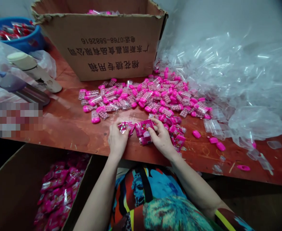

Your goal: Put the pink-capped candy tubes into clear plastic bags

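My left hand (118, 138) is closed around a small pink printed candy packet (128, 126), its far end showing past the fingers. Just to the right, my right hand (162, 137) grips another pink printed packet (142, 127) between thumb and fingers. The two packets are nearly end to end, low over the table's front edge. More pink packets (178, 138) lie loose beside my right hand. Beyond both hands spreads a heap of small clear candy bottles (153, 93) with bright pink caps and pale pink balls inside.
An upside-down-printed cardboard box (112, 48) stands behind the heap. Clear plastic pieces (227, 73) pile up at right, with loose pink caps (220, 146) in front. A blue basin (32, 41) and bottles (44, 77) sit at left. Below the edge, an open carton (13, 179) holds pink packets.
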The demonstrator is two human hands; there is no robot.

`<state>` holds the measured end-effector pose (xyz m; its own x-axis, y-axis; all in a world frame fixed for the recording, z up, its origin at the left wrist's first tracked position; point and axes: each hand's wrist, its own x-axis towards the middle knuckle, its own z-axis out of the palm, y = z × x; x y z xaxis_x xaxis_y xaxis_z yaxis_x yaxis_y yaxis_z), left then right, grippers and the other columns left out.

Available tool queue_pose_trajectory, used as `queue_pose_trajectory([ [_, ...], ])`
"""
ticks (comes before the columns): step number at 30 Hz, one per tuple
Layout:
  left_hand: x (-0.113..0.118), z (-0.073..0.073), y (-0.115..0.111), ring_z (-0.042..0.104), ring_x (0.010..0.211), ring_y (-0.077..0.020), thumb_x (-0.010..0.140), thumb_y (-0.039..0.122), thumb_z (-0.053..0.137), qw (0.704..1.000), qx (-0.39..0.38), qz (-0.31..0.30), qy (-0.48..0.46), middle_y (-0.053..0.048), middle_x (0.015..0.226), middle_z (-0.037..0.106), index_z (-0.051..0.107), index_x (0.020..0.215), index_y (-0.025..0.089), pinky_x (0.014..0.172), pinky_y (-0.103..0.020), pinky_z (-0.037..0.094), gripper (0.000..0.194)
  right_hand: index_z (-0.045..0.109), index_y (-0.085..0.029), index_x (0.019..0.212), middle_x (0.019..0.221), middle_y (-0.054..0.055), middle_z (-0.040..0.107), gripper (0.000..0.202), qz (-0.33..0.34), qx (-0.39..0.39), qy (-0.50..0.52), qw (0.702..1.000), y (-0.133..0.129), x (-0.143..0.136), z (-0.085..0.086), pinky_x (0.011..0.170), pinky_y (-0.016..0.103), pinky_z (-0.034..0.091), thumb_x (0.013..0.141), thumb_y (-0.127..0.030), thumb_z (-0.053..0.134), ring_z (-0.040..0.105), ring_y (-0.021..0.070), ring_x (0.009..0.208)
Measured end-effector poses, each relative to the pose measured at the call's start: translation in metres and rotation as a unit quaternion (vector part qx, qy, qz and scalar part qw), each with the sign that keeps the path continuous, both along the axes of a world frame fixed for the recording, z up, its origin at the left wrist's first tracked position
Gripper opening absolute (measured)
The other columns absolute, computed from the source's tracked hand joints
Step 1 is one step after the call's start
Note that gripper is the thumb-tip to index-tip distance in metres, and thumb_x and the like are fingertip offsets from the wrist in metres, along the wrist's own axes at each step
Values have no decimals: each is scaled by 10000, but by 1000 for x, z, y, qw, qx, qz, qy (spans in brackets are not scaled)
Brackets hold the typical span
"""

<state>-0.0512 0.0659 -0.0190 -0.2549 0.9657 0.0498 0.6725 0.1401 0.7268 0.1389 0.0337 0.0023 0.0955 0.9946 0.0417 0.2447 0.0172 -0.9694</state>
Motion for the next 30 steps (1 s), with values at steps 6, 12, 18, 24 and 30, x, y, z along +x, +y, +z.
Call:
queue_pose_trajectory([
  [6, 14, 27, -20, 593, 877, -189, 843, 404, 656, 974, 135, 114, -141, -71, 1033, 608, 649, 974, 195, 794, -321, 497, 247, 471, -239, 1321, 632, -81, 468, 420, 24, -39, 111, 993, 0, -1, 3, 491, 227, 354, 923, -329, 572, 442, 106, 493],
  [12, 48, 46, -37, 350, 488, -83, 796, 334, 715, 898, -82, -73, -427, 37, 534, 408, 536, 584, 180, 461, -244, 274, 318, 508, -272, 1281, 849, -10, 599, 374, 63, -15, 118, 991, -1, -15, 5, 693, 275, 483, 911, -270, 565, 586, 152, 737],
  [18, 64, 42, -26, 339, 441, -70, 679, 307, 807, 836, -151, -26, -527, 44, 460, 416, 583, 565, 165, 435, -233, 212, 289, 505, -312, 1280, 749, -31, 547, 333, 47, 29, 8, 998, 0, -4, 13, 678, 294, 485, 960, -231, 459, 584, 167, 680],
  [24, 69, 46, -22, 328, 395, -61, 683, 387, 809, 804, -214, -47, -553, 55, 420, 421, 636, 649, 155, 412, -211, 192, 292, 512, -269, 1332, 774, -6, 627, 357, 56, 62, -146, 986, 1, 11, 22, 700, 318, 477, 988, -233, 423, 591, 181, 643],
  [30, 57, 47, -14, 338, 401, -52, 669, 354, 824, 791, -207, -23, -576, 58, 430, 434, 550, 588, 157, 399, -194, 201, 347, 667, -219, 1168, 1093, 74, 711, 276, 5, 120, -217, 969, 47, 68, 13, 917, 344, 474, 1006, -310, 463, 642, 215, 1000],
])
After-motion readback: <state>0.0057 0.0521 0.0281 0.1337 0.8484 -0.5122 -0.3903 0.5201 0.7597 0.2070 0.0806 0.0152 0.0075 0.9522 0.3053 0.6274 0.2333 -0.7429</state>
